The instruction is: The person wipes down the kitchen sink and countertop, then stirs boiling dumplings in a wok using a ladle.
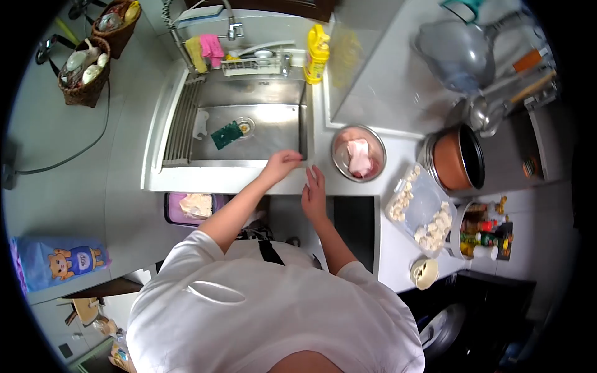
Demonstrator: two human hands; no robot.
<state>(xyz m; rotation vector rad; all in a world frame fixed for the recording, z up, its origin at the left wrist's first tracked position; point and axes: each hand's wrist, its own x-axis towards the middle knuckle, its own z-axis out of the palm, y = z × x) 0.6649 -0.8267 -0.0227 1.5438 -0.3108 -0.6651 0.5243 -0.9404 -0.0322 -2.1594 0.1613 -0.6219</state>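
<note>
White short-sleeved top lies closest to the camera, both bare forearms reaching forward from it. Just ahead of the left hand is a stainless-steel sink; that hand is at its front rim, fingers bunched, and I cannot tell whether they pinch anything. Close beside it on the right, the right hand has its fingers extended and slightly parted near the edge of the white counter. Ahead and left of both hands, a dark green scouring pad lies in the sink. To their right, a round metal bowl holds raw pink meat; farther right, a clear plastic tray holds pale food pieces.
</note>
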